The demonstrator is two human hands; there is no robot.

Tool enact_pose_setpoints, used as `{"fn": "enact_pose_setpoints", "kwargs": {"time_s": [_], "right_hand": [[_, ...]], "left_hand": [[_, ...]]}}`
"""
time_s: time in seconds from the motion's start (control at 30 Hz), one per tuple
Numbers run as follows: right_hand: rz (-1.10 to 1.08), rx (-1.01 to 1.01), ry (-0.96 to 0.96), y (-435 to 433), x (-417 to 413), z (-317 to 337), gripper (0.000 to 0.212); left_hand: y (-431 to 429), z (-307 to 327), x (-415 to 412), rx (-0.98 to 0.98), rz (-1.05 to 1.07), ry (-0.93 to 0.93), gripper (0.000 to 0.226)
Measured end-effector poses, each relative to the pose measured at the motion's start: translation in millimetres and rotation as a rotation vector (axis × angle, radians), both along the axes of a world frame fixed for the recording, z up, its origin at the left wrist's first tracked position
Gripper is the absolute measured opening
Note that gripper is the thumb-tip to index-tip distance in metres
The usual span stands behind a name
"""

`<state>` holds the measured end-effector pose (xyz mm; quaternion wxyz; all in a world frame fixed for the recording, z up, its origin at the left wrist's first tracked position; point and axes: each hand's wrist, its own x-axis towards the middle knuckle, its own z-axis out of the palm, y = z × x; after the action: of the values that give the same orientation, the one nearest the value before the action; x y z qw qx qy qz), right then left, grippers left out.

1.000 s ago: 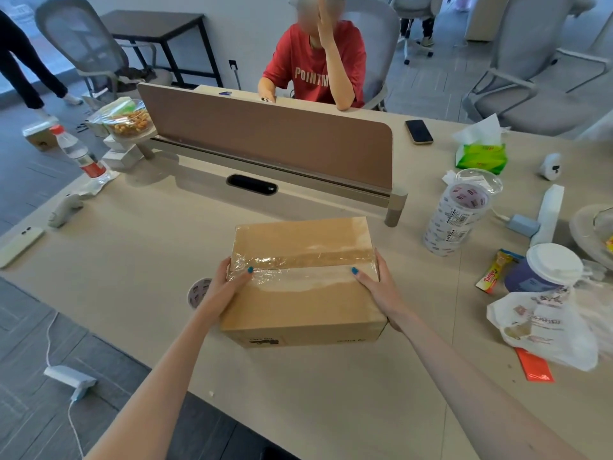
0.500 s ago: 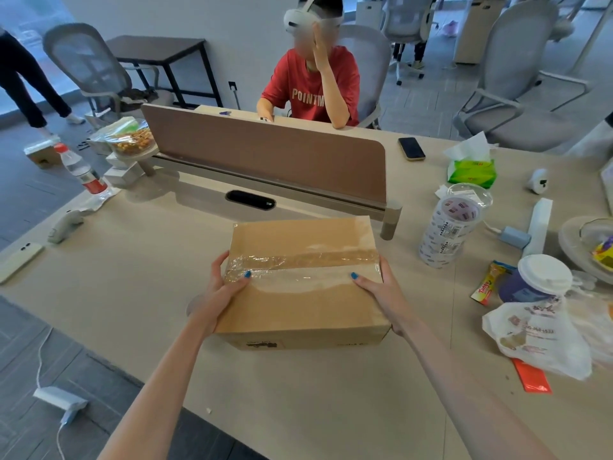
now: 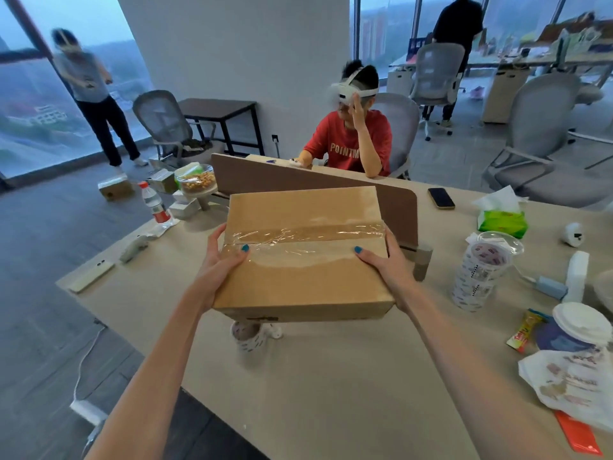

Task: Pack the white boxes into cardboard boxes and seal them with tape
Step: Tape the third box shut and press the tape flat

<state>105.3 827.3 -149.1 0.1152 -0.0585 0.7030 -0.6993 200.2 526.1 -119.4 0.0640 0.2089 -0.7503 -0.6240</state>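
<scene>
Lifted clear of the pale beige desk top (image 3: 318,386) since the earlier frame, where it sat flat on that surface, the brown rectangular cardboard box (image 3: 300,280) now hangs in the air between your two hands, its near edge tipped slightly down towards you. A strip of clear, wrinkled packing tape (image 3: 303,242) runs across the closed top flaps from side to side.

Your left hand (image 3: 221,260) is clamped on the left end of the box, thumb laid on the tape and fingers wrapped round the side. Your right hand (image 3: 386,263) mirrors it on the right end, thumb on top. Both hands are partly closed on the box; how the fingers sit underneath is hidden.

A white roll of printed tape (image 3: 248,335) stands on the desk directly below the lifted box, with a small white object just beside it. To your right stand a tall clear plastic cup with printed labels (image 3: 481,270) and a lidded paper cup (image 3: 578,327).

Risks, as judgements: the grip relies on side pressure only, so a heavy load of white boxes inside may let the box slip or tilt further. The tape looks creased and unevenly stuck, so the seam may lift. Swinging the box to the right could knock over the cups; lowering it straight down would land it on the tape roll.
</scene>
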Motion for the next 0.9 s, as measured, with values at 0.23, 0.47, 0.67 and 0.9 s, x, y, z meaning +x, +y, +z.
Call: {"fn": "enact_pose_setpoints", "kwargs": {"time_s": [0.23, 0.47, 0.67, 0.9], "right_hand": [[0.120, -0.049, 0.134, -105.3, 9.0, 40.6, 0.080], [0.271, -0.112, 0.188, -254.6, 28.8, 54.4, 0.074], [0.369, -0.125, 0.217, -431.6, 48.4, 63.3, 0.063], [0.451, -0.134, 0.175, -621.3, 66.5, 62.4, 0.056]], "left_hand": [[-87.6, 48.4, 48.0, -0.073, 0.165, 0.071, 0.063], [-218.4, 61.3, 103.8, -0.113, 0.275, 0.134, 0.064], [-377.4, 65.3, 141.5, -0.114, 0.367, 0.197, 0.068], [-558.1, 71.8, 179.4, -0.167, 0.420, 0.217, 0.066]]}}
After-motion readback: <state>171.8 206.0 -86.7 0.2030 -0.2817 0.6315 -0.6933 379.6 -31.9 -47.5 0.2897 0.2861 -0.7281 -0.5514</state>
